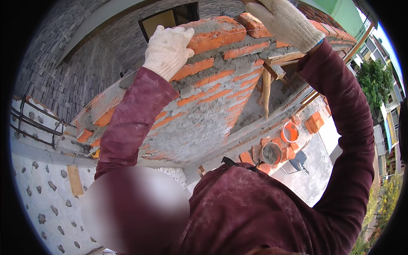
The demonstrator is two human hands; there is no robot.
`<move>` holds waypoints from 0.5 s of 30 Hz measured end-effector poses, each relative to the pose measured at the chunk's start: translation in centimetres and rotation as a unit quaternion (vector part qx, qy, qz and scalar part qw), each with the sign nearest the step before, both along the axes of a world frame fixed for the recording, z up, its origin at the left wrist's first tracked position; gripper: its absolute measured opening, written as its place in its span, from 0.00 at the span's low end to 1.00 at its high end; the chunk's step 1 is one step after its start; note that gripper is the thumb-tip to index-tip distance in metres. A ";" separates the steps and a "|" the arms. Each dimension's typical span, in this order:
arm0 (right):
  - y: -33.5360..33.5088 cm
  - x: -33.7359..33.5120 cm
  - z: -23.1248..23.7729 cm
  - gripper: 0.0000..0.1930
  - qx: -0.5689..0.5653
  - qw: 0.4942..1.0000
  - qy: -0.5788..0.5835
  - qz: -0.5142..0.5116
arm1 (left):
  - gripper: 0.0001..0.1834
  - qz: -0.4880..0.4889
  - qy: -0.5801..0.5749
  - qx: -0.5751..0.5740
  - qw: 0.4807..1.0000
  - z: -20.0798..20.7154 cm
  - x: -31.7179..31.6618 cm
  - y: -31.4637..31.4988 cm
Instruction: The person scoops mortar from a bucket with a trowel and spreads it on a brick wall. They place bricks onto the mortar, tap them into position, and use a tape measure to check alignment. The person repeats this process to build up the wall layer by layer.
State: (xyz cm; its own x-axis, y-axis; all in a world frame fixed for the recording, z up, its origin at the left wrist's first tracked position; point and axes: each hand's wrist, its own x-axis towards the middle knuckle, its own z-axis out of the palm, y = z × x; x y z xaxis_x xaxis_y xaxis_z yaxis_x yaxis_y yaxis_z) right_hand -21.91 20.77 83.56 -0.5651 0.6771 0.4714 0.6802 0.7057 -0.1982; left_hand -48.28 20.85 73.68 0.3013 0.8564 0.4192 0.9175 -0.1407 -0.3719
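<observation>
Orange-red clay brick (219, 37) lies at twelve o'clock on top of our mortared wall (191, 123). At eleven o'clock, our white-gloved left hand (169, 52) rests partly curled against the brick's left end; we cannot tell whether it grips firmly. Our right hand (281, 23), likewise gloved, is at one o'clock beside a second brick (255, 29); the upper edge cuts off its fingertips, so we cannot tell whether it is open or closed. We see an orange bucket (284, 135) at three o'clock and a grey bucket (270, 162) among loose bricks (245, 157) at four.
</observation>
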 end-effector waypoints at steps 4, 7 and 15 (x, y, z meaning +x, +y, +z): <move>2.6 0.6 -0.9 0.16 0.069 0.976 -0.188 0.083 | 0.32 -0.002 -0.023 -0.039 0.999 0.3 0.1 0.2; 5.0 1.5 -0.2 0.16 0.251 0.916 -0.238 0.201 | 0.31 -0.022 -0.012 -0.011 1.000 -0.2 -0.3 0.6; 1.2 -1.2 2.1 0.18 -0.050 0.980 -0.182 0.061 | 0.34 -0.025 -0.030 -0.003 0.999 -0.5 -0.8 0.6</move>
